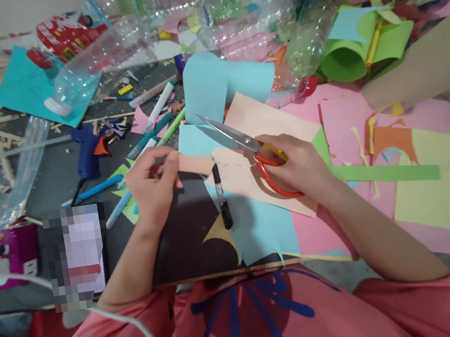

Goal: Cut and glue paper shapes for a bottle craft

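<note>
Left hand: our left hand point(153, 182) pinches a small peach strip of paper point(194, 163) between thumb and fingertips point(172, 157), closed on its near end; the strip runs off to the right from them.
Right hand: our right hand point(298, 166) is wrapped through the red handles of the scissors point(248, 151), fingers curled shut around them; the blades stand a little apart and point up and left, away from the knuckles.
Peach sheet: the larger peach sheet point(260, 123) lies under the blades and under the right fingers; the strip meets its left edge, though we cannot tell whether the two are joined.
Handling: we judge the paper light, thin and floppy, easy to crease or tear, so a pinch close to the cut line with the rest lying flat suits it best.
Marker: a black marker point(221, 197) lies between our two hands, just below the strip, touching neither.
Underneath: a dark board point(184, 236) and a light blue sheet point(259, 225) lie below the fingers.
Beyond the fingertips: a blue glue gun point(87, 149), pens and clear plastic bottles point(107, 56), well apart from both hands.
</note>
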The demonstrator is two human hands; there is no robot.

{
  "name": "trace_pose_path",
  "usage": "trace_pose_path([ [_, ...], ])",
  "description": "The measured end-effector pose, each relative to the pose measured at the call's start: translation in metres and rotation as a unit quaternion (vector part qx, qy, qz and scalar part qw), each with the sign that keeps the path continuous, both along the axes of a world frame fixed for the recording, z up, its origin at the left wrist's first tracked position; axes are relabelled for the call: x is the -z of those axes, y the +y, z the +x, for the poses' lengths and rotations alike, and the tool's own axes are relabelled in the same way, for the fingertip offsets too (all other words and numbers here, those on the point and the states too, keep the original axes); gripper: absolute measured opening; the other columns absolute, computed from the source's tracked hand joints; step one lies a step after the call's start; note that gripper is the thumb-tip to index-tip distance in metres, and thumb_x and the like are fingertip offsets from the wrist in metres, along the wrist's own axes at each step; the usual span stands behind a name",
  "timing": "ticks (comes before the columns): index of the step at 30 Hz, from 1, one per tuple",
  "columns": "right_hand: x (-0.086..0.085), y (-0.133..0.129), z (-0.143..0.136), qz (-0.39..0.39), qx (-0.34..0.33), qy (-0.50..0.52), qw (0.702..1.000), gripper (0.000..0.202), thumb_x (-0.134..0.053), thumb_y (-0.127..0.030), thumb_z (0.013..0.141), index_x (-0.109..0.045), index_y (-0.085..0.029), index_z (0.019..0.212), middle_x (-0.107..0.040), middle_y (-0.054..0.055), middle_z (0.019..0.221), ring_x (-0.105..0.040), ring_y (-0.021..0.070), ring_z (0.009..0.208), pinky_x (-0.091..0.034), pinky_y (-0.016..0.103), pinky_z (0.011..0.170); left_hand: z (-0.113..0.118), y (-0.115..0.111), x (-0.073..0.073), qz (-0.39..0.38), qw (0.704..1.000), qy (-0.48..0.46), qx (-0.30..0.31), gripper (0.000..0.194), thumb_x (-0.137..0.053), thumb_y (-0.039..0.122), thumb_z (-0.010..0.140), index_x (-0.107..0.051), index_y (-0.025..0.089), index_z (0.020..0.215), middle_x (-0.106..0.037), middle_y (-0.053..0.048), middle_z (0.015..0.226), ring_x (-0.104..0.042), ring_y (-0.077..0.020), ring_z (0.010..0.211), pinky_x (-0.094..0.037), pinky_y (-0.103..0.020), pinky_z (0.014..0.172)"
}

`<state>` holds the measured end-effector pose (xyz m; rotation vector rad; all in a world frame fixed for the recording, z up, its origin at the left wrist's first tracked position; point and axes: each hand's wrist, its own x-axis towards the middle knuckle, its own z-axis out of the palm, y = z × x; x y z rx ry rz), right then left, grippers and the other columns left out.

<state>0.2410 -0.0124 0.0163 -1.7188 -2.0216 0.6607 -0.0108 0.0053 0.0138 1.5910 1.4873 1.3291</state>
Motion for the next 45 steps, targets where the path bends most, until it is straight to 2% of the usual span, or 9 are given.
trace_pose_path([
  [7, -0.005, 0.001, -0.003, -0.005, 0.009, 0.018, 1.000, 0.024, -0.060, -0.024, 0.081, -0.069, -0.024, 0.103, -0.065, 0.003, 0.076, -0.058, 0.0188, 0.069, -0.043, 0.029, 0.063, 0.009, 0.001, 0.007, -0.088, 0.976, -0.198, 0.018, 0.025, -0.071, 0.043, 0.076, -0.063, 0.020, 0.079, -0.071, -0.002, 0.077, -0.067, -0.0132, 0.066, -0.057, -0.026, 0.065],
  [11, -0.007, 0.000, -0.004, 0.009, 0.026, 0.047, 0.999, 0.017, -0.063, -0.022, 0.079, -0.069, -0.024, 0.094, -0.065, 0.001, 0.074, -0.059, 0.0178, 0.069, -0.045, 0.029, 0.063, 0.013, 0.000, 0.012, -0.113, 0.970, -0.215, 0.010, 0.023, -0.072, 0.039, 0.074, -0.060, 0.021, 0.081, -0.070, -0.001, 0.074, -0.067, -0.0147, 0.069, -0.055, -0.027, 0.066],
  [17, -0.006, -0.002, 0.007, -0.016, 0.081, 0.221, 0.972, 0.032, -0.075, -0.035, 0.074, -0.065, -0.025, 0.102, -0.062, -0.002, 0.076, -0.058, 0.0140, 0.066, -0.049, 0.028, 0.062, 0.016, -0.001, 0.016, -0.159, 0.958, -0.240, 0.009, 0.037, -0.079, 0.027, 0.061, -0.063, 0.020, 0.094, -0.069, -0.005, 0.104, -0.067, -0.0164, 0.086, -0.055, -0.027, 0.071],
  [20, -0.008, -0.005, 0.013, -0.108, 0.044, 0.350, 0.929, 0.040, -0.075, -0.044, 0.074, -0.059, -0.025, 0.105, -0.053, -0.006, 0.069, -0.047, 0.0087, 0.050, -0.040, 0.022, 0.043, 0.018, -0.002, 0.014, -0.219, 0.935, -0.280, 0.007, 0.033, -0.078, 0.027, 0.060, -0.063, 0.019, 0.088, -0.070, -0.002, 0.089, -0.067, -0.0140, 0.077, -0.056, -0.026, 0.069],
  [24, -0.011, -0.011, 0.014, -0.248, -0.066, 0.523, 0.813, 0.044, -0.059, -0.060, 0.084, -0.053, -0.024, 0.109, -0.053, -0.005, 0.071, -0.037, 0.0057, 0.040, -0.030, 0.020, 0.032, 0.021, -0.004, 0.007, -0.280, 0.911, -0.303, 0.021, 0.022, -0.075, 0.023, 0.063, -0.058, 0.019, 0.077, -0.067, 0.002, 0.071, -0.068, -0.0123, 0.068, -0.058, -0.024, 0.069],
  [26, -0.010, -0.014, 0.013, -0.301, -0.101, 0.562, 0.764, 0.045, -0.052, -0.065, 0.087, -0.051, -0.023, 0.105, -0.049, -0.007, 0.062, -0.036, 0.0063, 0.038, -0.031, 0.020, 0.032, 0.024, -0.006, 0.003, -0.309, 0.898, -0.310, 0.042, 0.021, -0.071, 0.024, 0.066, -0.055, 0.020, 0.078, -0.068, 0.001, 0.070, -0.070, -0.0139, 0.067, -0.058, -0.025, 0.065],
  [29, -0.005, -0.019, 0.015, -0.368, -0.134, 0.551, 0.737, 0.049, -0.048, -0.068, 0.087, -0.050, -0.022, 0.104, -0.047, -0.008, 0.060, -0.036, 0.0064, 0.037, -0.032, 0.020, 0.032, 0.027, -0.009, 0.000, -0.357, 0.871, -0.324, 0.089, 0.024, -0.068, 0.028, 0.068, -0.054, 0.019, 0.085, -0.072, -0.003, 0.072, -0.071, -0.0167, 0.061, -0.058, -0.025, 0.057],
  [35, -0.005, -0.029, 0.016, -0.414, -0.141, 0.511, 0.740, 0.065, -0.046, -0.079, 0.080, -0.050, -0.023, 0.112, -0.055, -0.001, 0.084, -0.045, 0.0054, 0.044, -0.040, 0.021, 0.035, 0.030, -0.013, 0.000, -0.391, 0.847, -0.321, 0.161, 0.019, -0.068, 0.029, 0.068, -0.057, 0.020, 0.081, -0.073, -0.004, 0.070, -0.070, -0.0175, 0.057, -0.056, -0.026, 0.054],
  [45, -0.019, -0.038, 0.003, -0.410, -0.122, 0.452, 0.783, 0.047, -0.038, -0.067, 0.092, -0.047, -0.021, 0.084, -0.046, -0.008, 0.057, -0.034, 0.0050, 0.034, -0.031, 0.021, 0.032, 0.025, -0.012, 0.005, -0.355, 0.885, -0.276, 0.118, 0.026, -0.058, 0.041, 0.075, -0.065, 0.017, 0.066, -0.066, -0.006, 0.054, -0.061, -0.0168, 0.044, -0.053, -0.029, 0.046],
])
